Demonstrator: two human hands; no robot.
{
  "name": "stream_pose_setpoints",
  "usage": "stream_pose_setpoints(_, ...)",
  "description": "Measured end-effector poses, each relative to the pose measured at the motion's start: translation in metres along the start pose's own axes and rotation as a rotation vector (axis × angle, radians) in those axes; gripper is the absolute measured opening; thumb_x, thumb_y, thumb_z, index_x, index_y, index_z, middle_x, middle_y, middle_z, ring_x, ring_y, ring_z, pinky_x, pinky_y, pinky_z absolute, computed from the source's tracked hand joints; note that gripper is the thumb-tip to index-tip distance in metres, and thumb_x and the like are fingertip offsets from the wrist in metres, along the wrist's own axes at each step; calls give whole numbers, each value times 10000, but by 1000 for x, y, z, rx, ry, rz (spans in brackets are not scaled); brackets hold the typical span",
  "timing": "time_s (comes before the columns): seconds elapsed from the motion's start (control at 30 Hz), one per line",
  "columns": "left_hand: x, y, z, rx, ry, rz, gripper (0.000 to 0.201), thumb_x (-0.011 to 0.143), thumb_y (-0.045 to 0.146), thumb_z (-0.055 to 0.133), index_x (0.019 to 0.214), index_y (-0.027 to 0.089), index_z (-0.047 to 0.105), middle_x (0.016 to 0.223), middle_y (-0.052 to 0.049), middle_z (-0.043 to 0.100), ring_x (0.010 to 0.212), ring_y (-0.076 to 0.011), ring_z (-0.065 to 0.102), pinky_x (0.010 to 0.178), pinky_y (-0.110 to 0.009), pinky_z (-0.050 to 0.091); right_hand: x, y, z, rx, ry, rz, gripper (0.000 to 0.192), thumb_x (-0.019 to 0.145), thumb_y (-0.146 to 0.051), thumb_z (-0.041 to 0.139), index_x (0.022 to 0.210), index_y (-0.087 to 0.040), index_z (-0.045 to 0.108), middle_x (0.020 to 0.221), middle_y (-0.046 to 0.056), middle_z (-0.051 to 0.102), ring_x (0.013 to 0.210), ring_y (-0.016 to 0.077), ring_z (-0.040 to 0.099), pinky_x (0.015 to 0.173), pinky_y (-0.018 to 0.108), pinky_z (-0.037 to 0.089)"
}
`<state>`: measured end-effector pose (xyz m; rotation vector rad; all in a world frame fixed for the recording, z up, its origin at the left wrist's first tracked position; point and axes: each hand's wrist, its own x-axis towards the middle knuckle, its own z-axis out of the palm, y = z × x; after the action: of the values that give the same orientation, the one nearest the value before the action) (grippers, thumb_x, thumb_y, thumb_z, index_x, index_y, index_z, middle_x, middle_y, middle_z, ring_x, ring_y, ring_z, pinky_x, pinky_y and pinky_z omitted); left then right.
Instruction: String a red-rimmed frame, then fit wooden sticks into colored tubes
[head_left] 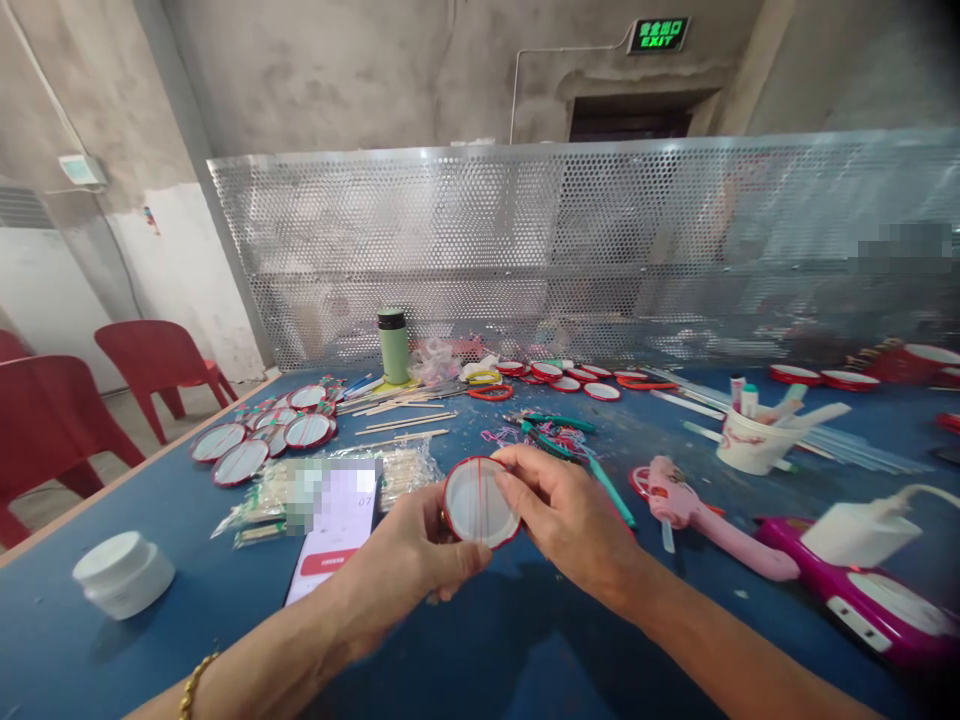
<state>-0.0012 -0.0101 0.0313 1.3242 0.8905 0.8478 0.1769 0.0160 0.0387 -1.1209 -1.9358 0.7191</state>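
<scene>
Between my hands, above the blue table, is a small round drum (pixel 480 505) with a white face and a red rim. Thin reddish lines run down across its face. My left hand (pixel 427 550) grips it from the left and below, thumb along the lower edge. My right hand (pixel 559 500) holds the upper right of the rim, thumb and fingers pinched there. Below my left forearm lies a lit phone (pixel 337 525). Beside it are plastic packs of wooden sticks (pixel 409 470). Green-handled pliers (pixel 547 435) rest among coloured thread beyond my right hand.
A pile of red-rimmed drums (pixel 240 460) lies at left, and more drums (pixel 546 371) lie by the perforated metal screen (pixel 420 230). A white jar (pixel 124 575) stands front left. At right are a paper cup (pixel 754 445), a pink glue gun (pixel 720 540) and a purple power strip (pixel 862 600).
</scene>
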Motion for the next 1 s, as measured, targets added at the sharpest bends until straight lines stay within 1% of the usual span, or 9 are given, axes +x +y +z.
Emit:
stream_pose_setpoints(0.17,-1,4,0,-28,-50,-25,274,729,246,722,926,139,564,648,66,407,532,-50,298,465,-197,231,-1,0,1,0,-4,-13,201,949,-341,488,886,-211,629,605,-31,557,521,114,441,492,226,324)
stream_pose_setpoints(0.4,-1,-2,-1,22,-3,-42,251,767,267,714,905,138,549,655,58,433,538,-43,329,474,-178,252,0,5,2,22,-12,-25,197,960,-335,485,911,-209,628,635,-32,563,543,113,461,510,226,344)
stream_pose_setpoints(0.47,1,-3,-4,7,-66,-29,294,777,323,725,928,137,553,639,51,470,520,-48,382,472,-176,288,0,6,2,19,-7,-16,201,965,-338,479,910,-207,622,657,-25,578,556,115,473,519,225,356)
stream_pose_setpoints(0.53,3,-2,-8,18,-140,-24,388,791,427,715,988,136,553,649,26,534,536,-83,485,497,-195,378,0,7,3,10,-6,-4,200,968,-331,474,906,-204,615,667,-21,593,565,117,492,526,223,365)
stream_pose_setpoints(0.6,6,0,-13,83,-97,16,448,829,538,638,1005,135,551,683,-4,586,585,-125,566,556,-241,470,-1,6,3,1,-19,5,199,973,-319,464,912,-196,608,665,-18,603,567,116,508,526,221,363)
stream_pose_setpoints(0.67,9,1,-18,210,28,73,440,886,573,524,911,135,561,672,-18,601,593,-134,590,576,-251,493,-3,6,5,-17,-45,9,195,977,-295,456,932,-184,609,669,-13,618,569,113,516,527,219,358)
stream_pose_setpoints(0.73,12,0,-23,322,62,49,436,905,560,466,810,143,547,596,-15,588,516,-127,573,495,-227,451,-4,5,7,-57,-65,9,190,977,-263,452,945,-172,616,674,-8,629,571,110,517,535,220,352)
stream_pose_setpoints(0.9,18,-9,-28,396,18,-25,267,857,416,491,858,156,550,508,46,531,394,-99,525,384,-177,374,-6,5,11,-151,-95,-2,182,973,-220,466,943,-165,636,663,-15,631,553,96,510,540,215,336)
stream_pose_setpoints(1.0,19,-13,-26,426,42,-64,170,823,323,482,845,165,540,457,73,485,355,-91,496,356,-164,371,0,10,3,-174,-171,-40,228,982,-320,491,924,-179,660,641,-25,625,528,92,510,525,209,332)
